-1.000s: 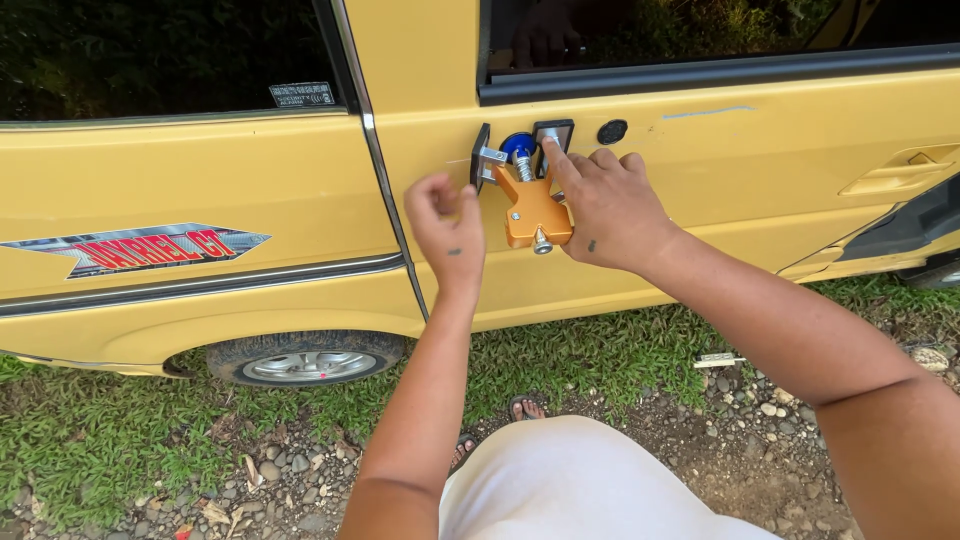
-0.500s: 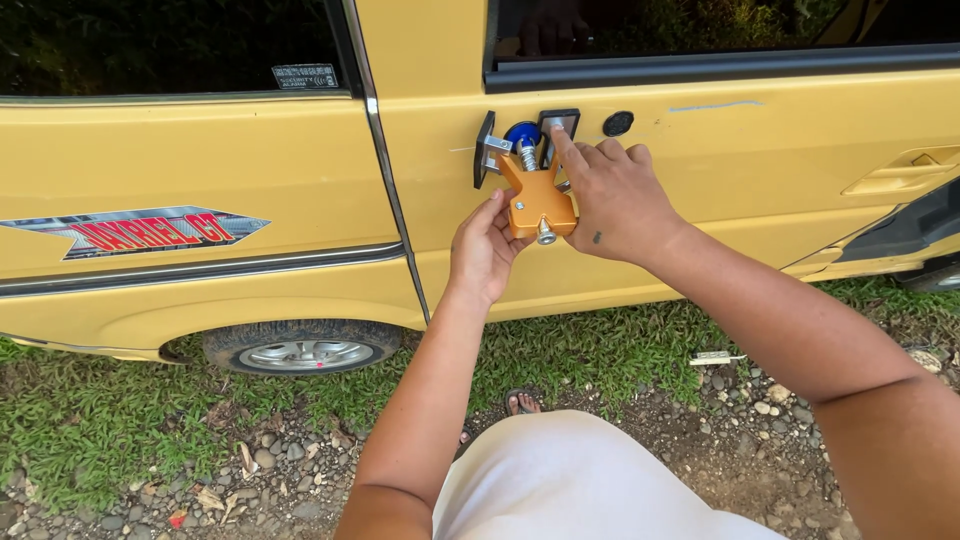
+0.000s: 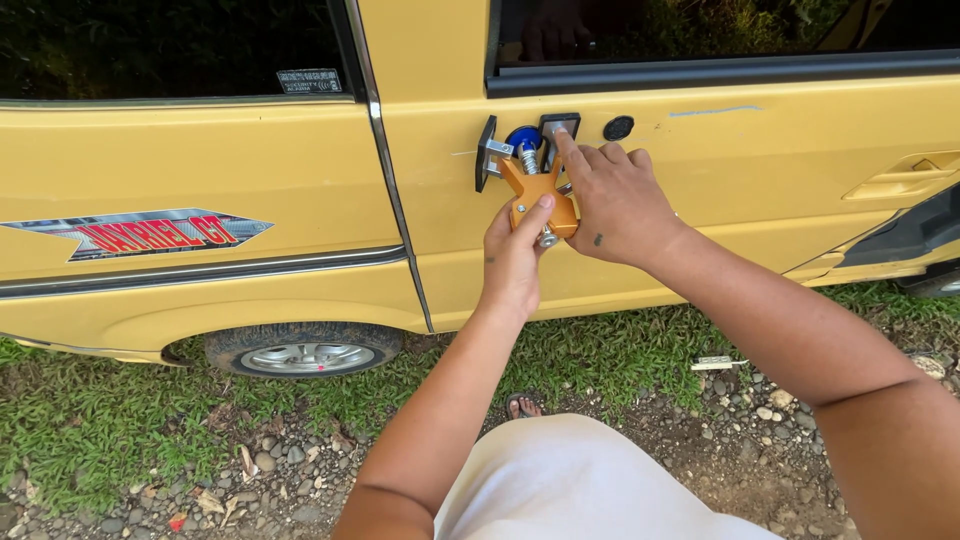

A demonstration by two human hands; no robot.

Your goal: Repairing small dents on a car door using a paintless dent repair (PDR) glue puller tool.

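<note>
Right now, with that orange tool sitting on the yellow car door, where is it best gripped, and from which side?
Probably by the lower end of the orange tool, coming from below. That end hangs free of the door, while its upper part is crowded by metal brackets and a blue knob. The left hand already grips there; the right hand steadies the side.

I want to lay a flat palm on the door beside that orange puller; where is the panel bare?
Bare yellow panel runs right of the right hand toward the recessed door handle, and below both hands down to the sill. It is crowded around the orange puller tool, where the left hand and the round keyhole sit close.
</note>
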